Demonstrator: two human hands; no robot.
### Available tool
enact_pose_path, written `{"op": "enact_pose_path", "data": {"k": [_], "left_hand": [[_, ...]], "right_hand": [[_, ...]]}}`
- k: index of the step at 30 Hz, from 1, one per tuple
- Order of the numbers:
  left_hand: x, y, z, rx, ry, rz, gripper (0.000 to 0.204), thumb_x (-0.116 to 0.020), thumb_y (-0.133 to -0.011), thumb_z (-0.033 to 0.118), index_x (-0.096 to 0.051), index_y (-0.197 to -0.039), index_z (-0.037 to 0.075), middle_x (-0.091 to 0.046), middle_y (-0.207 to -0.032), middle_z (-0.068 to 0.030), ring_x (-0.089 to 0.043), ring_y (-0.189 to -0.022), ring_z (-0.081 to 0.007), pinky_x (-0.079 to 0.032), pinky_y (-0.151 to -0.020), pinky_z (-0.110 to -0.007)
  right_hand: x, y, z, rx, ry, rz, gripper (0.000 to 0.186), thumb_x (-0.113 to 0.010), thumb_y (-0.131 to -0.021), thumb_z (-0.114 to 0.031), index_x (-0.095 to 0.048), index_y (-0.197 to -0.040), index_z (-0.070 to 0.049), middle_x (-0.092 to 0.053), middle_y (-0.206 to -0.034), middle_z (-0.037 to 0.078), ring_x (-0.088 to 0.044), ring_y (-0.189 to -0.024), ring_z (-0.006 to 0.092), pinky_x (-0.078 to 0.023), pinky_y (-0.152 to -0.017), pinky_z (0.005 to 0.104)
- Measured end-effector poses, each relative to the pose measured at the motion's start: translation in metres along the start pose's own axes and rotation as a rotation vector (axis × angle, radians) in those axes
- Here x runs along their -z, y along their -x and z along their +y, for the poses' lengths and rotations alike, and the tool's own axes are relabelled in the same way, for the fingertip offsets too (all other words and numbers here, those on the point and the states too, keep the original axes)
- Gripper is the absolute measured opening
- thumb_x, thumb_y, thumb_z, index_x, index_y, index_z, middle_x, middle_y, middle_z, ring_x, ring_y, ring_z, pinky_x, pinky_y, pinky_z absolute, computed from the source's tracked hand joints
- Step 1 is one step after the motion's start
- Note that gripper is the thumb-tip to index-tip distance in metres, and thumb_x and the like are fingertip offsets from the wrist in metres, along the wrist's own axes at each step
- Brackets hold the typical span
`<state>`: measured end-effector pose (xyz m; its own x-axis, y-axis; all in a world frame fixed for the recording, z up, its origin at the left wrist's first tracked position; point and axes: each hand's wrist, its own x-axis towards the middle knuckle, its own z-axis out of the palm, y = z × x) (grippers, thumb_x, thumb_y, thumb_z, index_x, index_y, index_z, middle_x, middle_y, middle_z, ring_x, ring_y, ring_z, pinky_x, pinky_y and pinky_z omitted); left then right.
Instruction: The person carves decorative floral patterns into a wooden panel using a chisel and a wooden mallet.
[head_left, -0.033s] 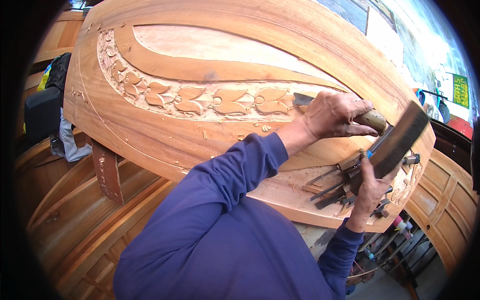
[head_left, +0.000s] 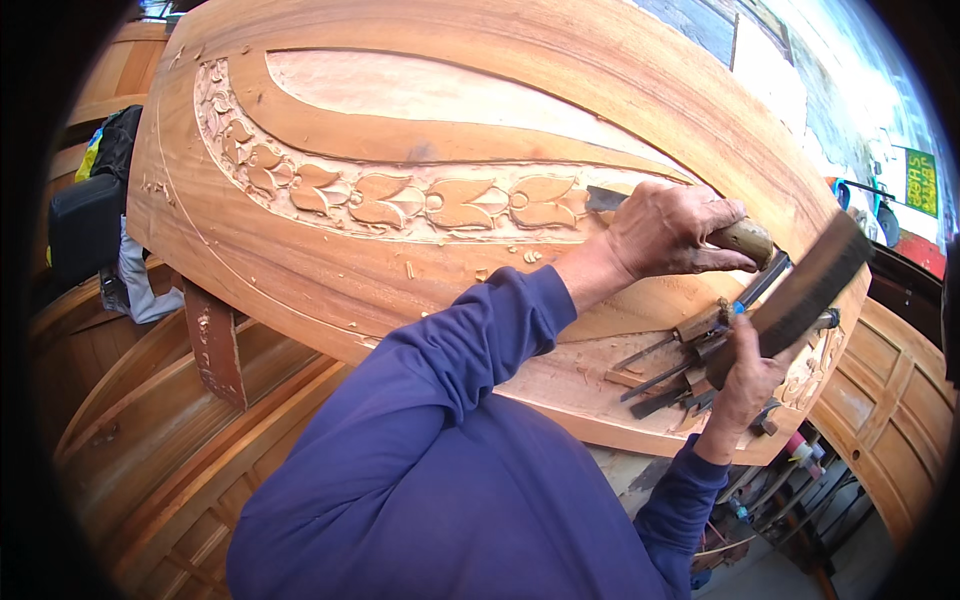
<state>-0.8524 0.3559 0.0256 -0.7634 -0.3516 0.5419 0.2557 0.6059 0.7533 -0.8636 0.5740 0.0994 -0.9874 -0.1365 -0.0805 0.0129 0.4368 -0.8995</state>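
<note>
Where the head view looked down on the work, item one was a large wooden panel [head_left: 320, 290], pale brown, with a carved band [head_left: 465, 203] of tulip-shaped flowers curving along its left and middle. Item two: a chisel [head_left: 745, 242], wooden-handled, lying low over the panel, its blade pointing left at the rightmost flower; whether the tip bit into the wood could not be told. Left hand [head_left: 672, 232]: fingers closed round the chisel, handle end protruding to the right. Right hand [head_left: 742, 392]: wrapped about the lower end of a long dark block [head_left: 812, 292], tilted up to the right and blurred, apart from the chisel handle. Near the right hand: several carving tools [head_left: 658, 402], laid side by side on the panel. Also listed: wood shavings [head_left: 531, 257] below the band; a black case [head_left: 88, 228], far left; a panelled door [head_left: 880, 390], right.
</note>
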Motion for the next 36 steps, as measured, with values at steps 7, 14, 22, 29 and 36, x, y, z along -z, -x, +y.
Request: {"op": "enact_pose_path", "data": {"k": [7, 14, 22, 29, 36], "left_hand": [[0.006, -0.001, 0.005, 0.061, 0.026, -0.038, 0.049, -0.079, -0.083, 0.059, -0.072, -0.103, 0.015, -0.071, -0.081, -0.0078, -0.073, -0.077, -0.0259, -0.056, -0.062, -0.039], [0.011, 0.000, 0.005, 0.097, 0.003, -0.090, 0.050, -0.080, -0.083, 0.059, -0.073, -0.103, 0.014, -0.072, -0.083, -0.0087, -0.074, -0.079, -0.0272, -0.058, -0.065, -0.039], [0.011, 0.000, 0.002, 0.047, -0.004, -0.051, 0.058, -0.083, -0.080, 0.060, -0.077, -0.111, 0.011, -0.076, -0.091, -0.0103, -0.075, -0.079, -0.0270, -0.060, -0.066, -0.037], [0.012, 0.004, 0.004, -0.015, 0.032, -0.034, 0.057, -0.087, -0.077, 0.055, -0.078, -0.110, 0.010, -0.077, -0.091, -0.0104, -0.076, -0.082, -0.0274, -0.061, -0.069, -0.035], [0.007, 0.002, -0.003, 0.092, -0.035, -0.122, 0.058, -0.085, -0.078, 0.059, -0.079, -0.110, 0.011, -0.076, -0.083, -0.0089, -0.075, -0.070, -0.0255, -0.059, -0.060, -0.036]], "right_hand": [[0.003, 0.003, 0.004, 0.051, 0.163, -0.131, 0.084, -0.078, -0.087, -0.001, -0.038, -0.161, -0.006, -0.057, -0.138, 0.009, -0.058, -0.119, 0.0187, -0.046, -0.104, 0.0312], [-0.017, 0.019, -0.006, 0.231, 0.225, -0.122, 0.088, -0.079, -0.088, -0.001, -0.033, -0.163, -0.005, -0.056, -0.141, 0.010, -0.059, -0.119, 0.0192, -0.049, -0.100, 0.0307], [-0.025, 0.026, -0.010, 0.273, 0.257, -0.095, 0.088, -0.077, -0.090, 0.003, -0.030, -0.164, -0.007, -0.056, -0.142, 0.011, -0.061, -0.115, 0.0171, -0.052, -0.097, 0.0321], [-0.015, 0.031, -0.014, 0.101, 0.172, 0.030, 0.081, -0.078, -0.090, -0.001, -0.036, -0.160, -0.004, -0.058, -0.136, 0.012, -0.060, -0.118, 0.0217, -0.048, -0.104, 0.0325], [0.002, 0.042, 0.000, 0.022, 0.088, -0.056, 0.091, -0.077, -0.089, 0.004, -0.028, -0.165, -0.007, -0.057, -0.136, 0.010, -0.060, -0.115, 0.0187, -0.049, -0.102, 0.0325]]}}
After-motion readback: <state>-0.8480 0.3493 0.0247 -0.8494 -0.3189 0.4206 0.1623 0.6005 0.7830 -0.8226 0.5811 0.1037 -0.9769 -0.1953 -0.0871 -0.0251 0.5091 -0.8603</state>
